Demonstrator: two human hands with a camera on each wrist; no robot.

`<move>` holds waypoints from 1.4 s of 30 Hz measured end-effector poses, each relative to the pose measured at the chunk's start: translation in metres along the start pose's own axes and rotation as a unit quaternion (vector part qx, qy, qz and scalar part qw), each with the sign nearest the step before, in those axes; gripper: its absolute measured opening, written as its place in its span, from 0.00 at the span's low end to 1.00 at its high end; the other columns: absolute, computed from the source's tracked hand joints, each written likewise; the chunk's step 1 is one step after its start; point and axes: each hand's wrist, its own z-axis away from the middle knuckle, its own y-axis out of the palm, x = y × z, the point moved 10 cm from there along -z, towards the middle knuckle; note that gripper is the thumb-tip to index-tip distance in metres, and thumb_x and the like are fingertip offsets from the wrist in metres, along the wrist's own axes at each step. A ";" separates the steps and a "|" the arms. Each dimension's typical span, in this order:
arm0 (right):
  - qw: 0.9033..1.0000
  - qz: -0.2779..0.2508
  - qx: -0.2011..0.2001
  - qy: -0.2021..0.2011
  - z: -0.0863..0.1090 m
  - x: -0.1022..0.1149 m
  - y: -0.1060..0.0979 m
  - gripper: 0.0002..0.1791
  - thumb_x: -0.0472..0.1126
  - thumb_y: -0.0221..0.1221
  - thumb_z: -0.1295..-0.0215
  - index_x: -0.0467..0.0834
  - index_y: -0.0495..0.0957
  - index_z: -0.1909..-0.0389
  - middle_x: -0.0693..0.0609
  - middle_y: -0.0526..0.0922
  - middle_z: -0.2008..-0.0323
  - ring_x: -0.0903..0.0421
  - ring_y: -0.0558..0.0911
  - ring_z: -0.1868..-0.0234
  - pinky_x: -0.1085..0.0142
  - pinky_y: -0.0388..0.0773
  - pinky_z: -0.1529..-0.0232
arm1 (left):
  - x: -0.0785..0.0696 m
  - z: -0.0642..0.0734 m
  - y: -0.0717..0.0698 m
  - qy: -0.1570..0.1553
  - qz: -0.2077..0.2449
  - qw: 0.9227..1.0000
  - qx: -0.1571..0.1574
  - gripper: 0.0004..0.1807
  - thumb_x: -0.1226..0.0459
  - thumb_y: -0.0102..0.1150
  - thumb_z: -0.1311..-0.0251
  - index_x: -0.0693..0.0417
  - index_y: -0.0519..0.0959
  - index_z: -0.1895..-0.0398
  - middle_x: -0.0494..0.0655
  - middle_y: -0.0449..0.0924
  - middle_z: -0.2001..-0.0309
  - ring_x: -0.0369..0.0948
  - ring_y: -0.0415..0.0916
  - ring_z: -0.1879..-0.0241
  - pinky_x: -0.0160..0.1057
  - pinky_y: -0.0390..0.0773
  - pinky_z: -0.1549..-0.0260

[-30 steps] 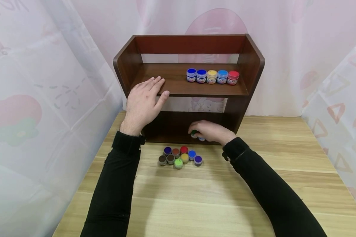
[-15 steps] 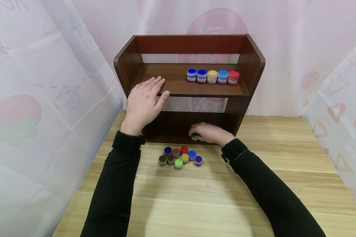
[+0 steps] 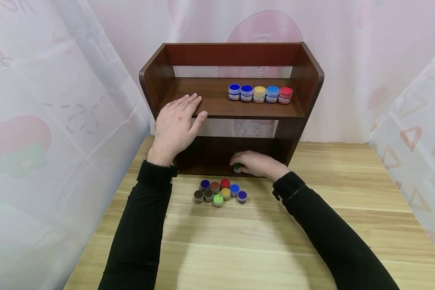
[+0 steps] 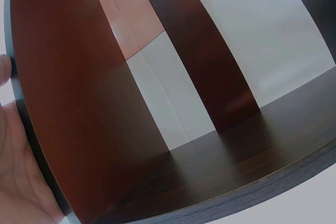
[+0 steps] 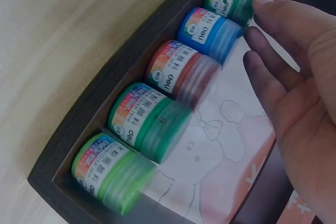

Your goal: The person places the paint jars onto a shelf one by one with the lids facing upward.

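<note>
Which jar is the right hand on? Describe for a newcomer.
Find the dark brown shelf unit, then its lower shelf. In the right wrist view, five jars form a row there. It's the green jar at the end farthest from the right side wall, gripped by the right hand; its one neighbour is the blue jar.

Light wood-grain tabletop point(image 3: 217, 245) spreading below the grip, pinkish cloth backdrop point(image 3: 348, 80) behind it, white cloth point(image 3: 65, 112) with red-and-green print point(image 3: 18, 141) well to its left, triangle-patterned cloth point(image 3: 417, 141) well to its right
</note>
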 end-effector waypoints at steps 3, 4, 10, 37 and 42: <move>1.000 -0.007 -0.012 -0.006 0.007 0.005 -0.004 0.18 0.36 0.64 0.29 0.44 0.83 0.40 0.51 0.83 0.41 0.54 0.80 0.40 0.59 0.77 0.37 | 0.000 0.000 0.001 -0.002 0.000 1.000 0.002 0.44 0.32 0.21 0.24 0.46 0.65 0.20 0.44 0.64 0.22 0.43 0.57 0.22 0.49 0.56 0.24; 1.000 -0.007 -0.016 -0.008 0.009 0.006 -0.005 0.18 0.36 0.64 0.29 0.43 0.83 0.40 0.51 0.83 0.41 0.54 0.81 0.40 0.59 0.78 0.37 | 0.000 0.000 0.001 -0.003 -0.001 1.000 0.002 0.44 0.32 0.21 0.24 0.46 0.65 0.20 0.44 0.64 0.22 0.43 0.57 0.22 0.49 0.56 0.24; 0.999 0.011 -0.043 -0.025 0.024 0.018 -0.007 0.18 0.37 0.64 0.29 0.41 0.83 0.40 0.50 0.83 0.42 0.55 0.81 0.42 0.61 0.79 0.40 | 0.000 0.000 0.001 -0.004 -0.003 1.000 0.004 0.44 0.32 0.21 0.24 0.46 0.65 0.20 0.44 0.64 0.22 0.43 0.57 0.22 0.49 0.56 0.24; 0.961 -0.042 -0.160 0.221 0.080 0.043 0.021 0.21 0.51 0.70 0.35 0.39 0.85 0.50 0.47 0.86 0.55 0.54 0.85 0.59 0.58 0.86 0.57 | 0.001 -0.001 0.001 -0.003 -0.003 1.000 0.003 0.44 0.32 0.21 0.24 0.46 0.65 0.20 0.44 0.64 0.22 0.42 0.57 0.22 0.49 0.56 0.24; 0.962 -0.018 -0.148 0.227 0.079 0.044 0.034 0.20 0.54 0.71 0.38 0.42 0.85 0.56 0.51 0.84 0.62 0.59 0.80 0.68 0.64 0.81 0.70 | 0.001 -0.001 0.002 -0.004 -0.003 1.000 0.006 0.44 0.32 0.21 0.24 0.46 0.65 0.19 0.44 0.63 0.22 0.42 0.56 0.22 0.49 0.55 0.24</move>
